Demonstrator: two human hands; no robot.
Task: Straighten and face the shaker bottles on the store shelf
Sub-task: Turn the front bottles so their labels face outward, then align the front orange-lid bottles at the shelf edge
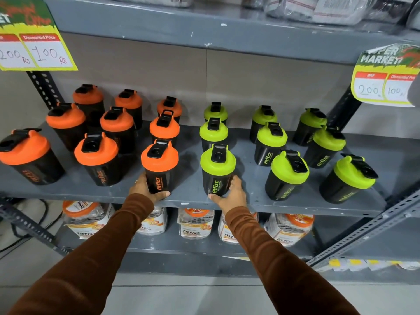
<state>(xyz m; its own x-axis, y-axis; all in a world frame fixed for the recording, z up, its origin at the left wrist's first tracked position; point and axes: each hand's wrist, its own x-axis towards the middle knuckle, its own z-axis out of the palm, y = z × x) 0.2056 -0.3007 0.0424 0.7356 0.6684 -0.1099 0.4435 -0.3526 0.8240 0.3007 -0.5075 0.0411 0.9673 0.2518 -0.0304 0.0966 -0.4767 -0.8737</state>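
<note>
The grey metal shelf [186,198] carries smooth black plastic shakers in rows, orange lids left, green lids right. The left hand [145,189] wraps the front orange-lidded bottle [159,169]; the right hand [229,192] cups the front green-lidded bottle [217,171]. Both stand near the shelf's front edge. Best to turn each from its base until its logo faces squarely out.

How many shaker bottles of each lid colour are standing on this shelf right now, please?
Orange-lidded shaker bottles: 9
Green-lidded shaker bottles: 9
Total: 18

The left hand holds a front orange one; the right hand holds a front green one.
</note>
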